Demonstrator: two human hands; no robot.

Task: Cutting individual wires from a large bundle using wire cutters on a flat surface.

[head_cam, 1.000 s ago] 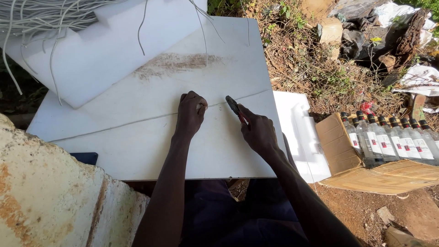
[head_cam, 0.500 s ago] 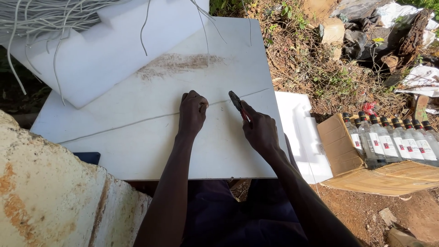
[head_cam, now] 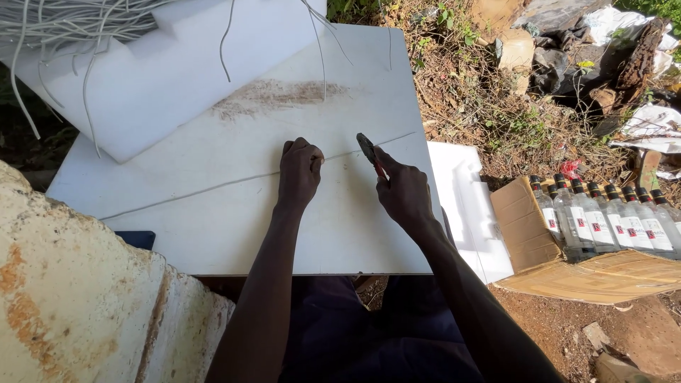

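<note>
Head view: cutter (head_cam: 368,150) in right hand (head_cam: 404,193), tip on board (head_cam: 234,213).

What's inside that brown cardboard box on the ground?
The cardboard box holds a row of clear bottles with dark caps, lying side by side. Their lower ends run off the picture's edge, so what else is inside cannot be seen.

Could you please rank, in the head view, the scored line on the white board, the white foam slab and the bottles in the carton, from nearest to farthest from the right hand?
From the right hand:
1. Scored line, just left of the hand's tool.
2. White foam slab, on the ground to its right.
3. Bottles, in the carton far right.
</note>
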